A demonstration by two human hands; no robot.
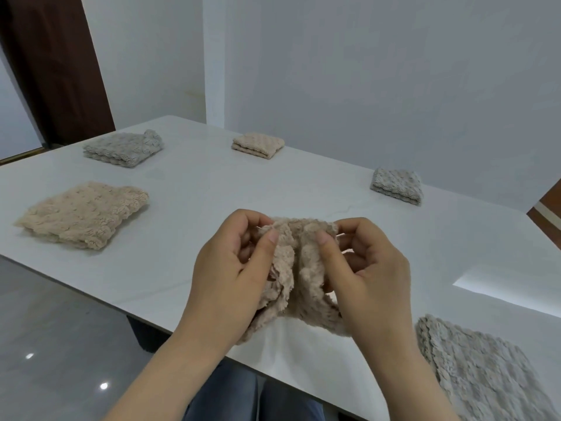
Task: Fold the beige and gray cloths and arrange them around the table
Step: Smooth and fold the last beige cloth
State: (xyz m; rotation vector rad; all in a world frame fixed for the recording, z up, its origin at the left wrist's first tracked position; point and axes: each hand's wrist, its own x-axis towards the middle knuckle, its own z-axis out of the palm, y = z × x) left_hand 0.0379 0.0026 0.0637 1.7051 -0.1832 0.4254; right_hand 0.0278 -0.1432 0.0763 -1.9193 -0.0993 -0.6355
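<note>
Beige cloth (296, 268) hangs at six o'clock, top edge pinched by left hand (233, 268) and right hand (367, 268), likely aligning corners for folding; five folded cloths ring the table (212, 192).

Bare table (194, 189) centre amid folded cloths (85, 214)

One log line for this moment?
step: folding beige cloth | left hand: pinching it | right hand: pinching it | table: five other cloths
</note>
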